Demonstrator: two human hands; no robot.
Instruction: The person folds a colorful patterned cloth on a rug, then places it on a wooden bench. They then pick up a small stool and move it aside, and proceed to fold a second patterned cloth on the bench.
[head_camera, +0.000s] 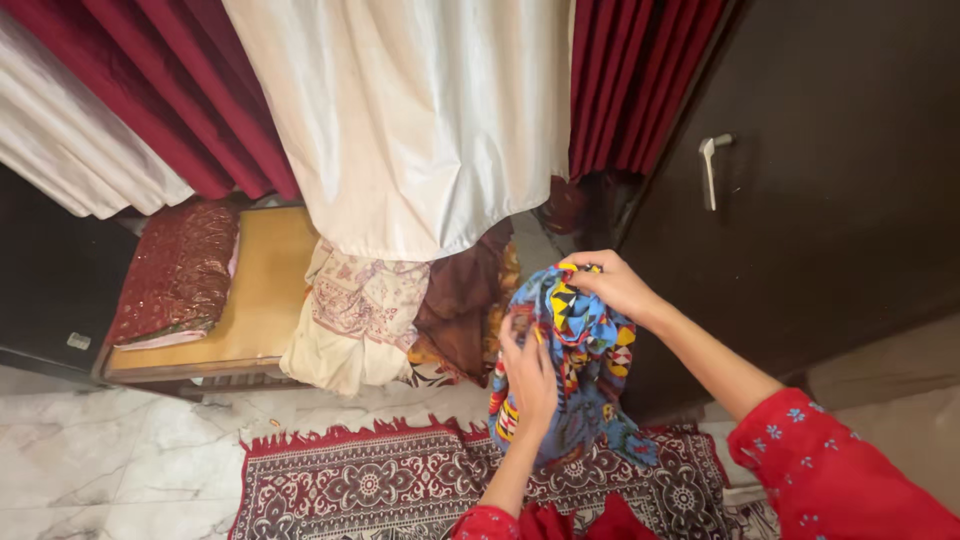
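A blue cloth (580, 370) with red, yellow and black patterns hangs bunched in front of me. My right hand (612, 283) grips its top edge, and my red embroidered sleeve trails to the lower right. My left hand (528, 380) presses against the cloth's left side, fingers closed into the fabric. The cloth's lower end dangles just above a red patterned rug (370, 485).
A wooden bench (262, 300) stands at the left with a maroon embroidered cushion (180, 270) and draped cream and brown fabrics (372, 315). White and maroon curtains (410, 120) hang behind. A dark cupboard door with a white handle (712, 168) is at the right. The floor is marble (110, 460).
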